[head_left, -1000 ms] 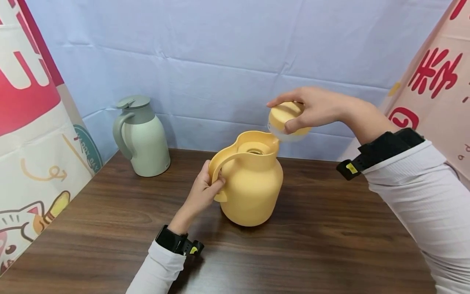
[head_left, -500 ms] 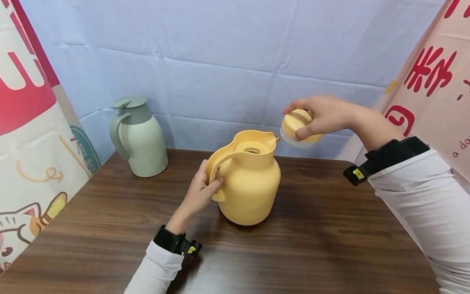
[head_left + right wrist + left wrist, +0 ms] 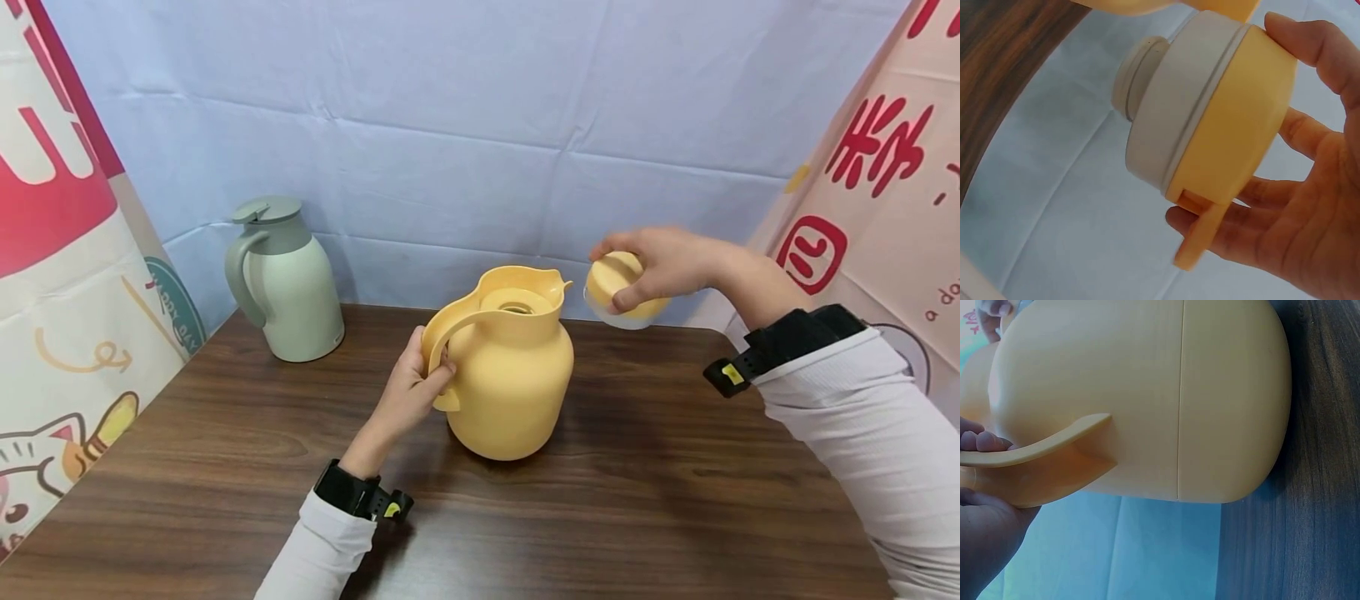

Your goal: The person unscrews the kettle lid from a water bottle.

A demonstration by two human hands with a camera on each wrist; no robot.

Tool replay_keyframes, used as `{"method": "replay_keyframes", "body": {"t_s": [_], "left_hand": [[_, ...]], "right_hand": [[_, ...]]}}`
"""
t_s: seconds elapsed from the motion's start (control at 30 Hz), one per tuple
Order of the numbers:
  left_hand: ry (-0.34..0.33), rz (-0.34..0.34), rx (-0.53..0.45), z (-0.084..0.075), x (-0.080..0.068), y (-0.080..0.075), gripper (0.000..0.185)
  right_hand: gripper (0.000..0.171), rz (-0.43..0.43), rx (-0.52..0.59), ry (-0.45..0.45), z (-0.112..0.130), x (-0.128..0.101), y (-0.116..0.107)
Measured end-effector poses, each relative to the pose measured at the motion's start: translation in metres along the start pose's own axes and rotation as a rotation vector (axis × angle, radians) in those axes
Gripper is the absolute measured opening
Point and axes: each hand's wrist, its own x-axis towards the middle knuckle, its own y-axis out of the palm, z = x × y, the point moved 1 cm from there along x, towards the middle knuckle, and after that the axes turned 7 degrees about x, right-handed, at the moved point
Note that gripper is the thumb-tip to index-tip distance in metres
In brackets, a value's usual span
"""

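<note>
My left hand (image 3: 411,392) is closed around the handle of the yellow jug (image 3: 510,367), which stands upright on the brown bench (image 3: 675,500), near its middle. In the left wrist view I see my fingers (image 3: 982,440) curled over the top of the handle, and the jug's body rests flat on the wood. My right hand (image 3: 660,262) grips the yellow lid (image 3: 618,283) with fingers and thumb around its rim. I hold it in the air to the right of the jug's spout, apart from the jug and above the bench. In the right wrist view the lid (image 3: 1210,119) shows its white plug part and a small yellow tab.

As I judge it, the opening is done: the lid is off and the mouth of the jug is uncovered. The lid is not yet put down anywhere. A green jug (image 3: 285,279) stands with its lid on at the back left of the bench, untouched.
</note>
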Motion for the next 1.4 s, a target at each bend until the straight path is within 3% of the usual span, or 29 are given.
{"method": "replay_keyframes", "body": {"t_s": [0.27, 0.73, 1.0, 1.27, 1.4], "left_hand": [[-0.038, 0.012, 0.0, -0.004, 0.0, 0.0, 0.016], [-0.037, 0.005, -0.004, -0.001, 0.0, 0.001, 0.017], [-0.025, 0.021, -0.005, -0.03, -0.003, -0.001, 0.014], [-0.037, 0.01, -0.01, -0.004, -0.001, 0.0, 0.014], [-0.047, 0.016, -0.007, -0.019, -0.002, -0.001, 0.013]], "right_hand": [[0.064, 0.039, 0.041, 0.036, -0.011, 0.001, 0.017], [0.068, 0.125, 0.107, 0.063, -0.022, 0.005, 0.045], [0.072, 0.193, 0.106, 0.096, -0.023, 0.008, 0.063], [0.077, 0.251, 0.083, 0.095, -0.028, 0.01, 0.081], [0.071, 0.27, 0.09, 0.118, -0.033, 0.011, 0.091]]}}
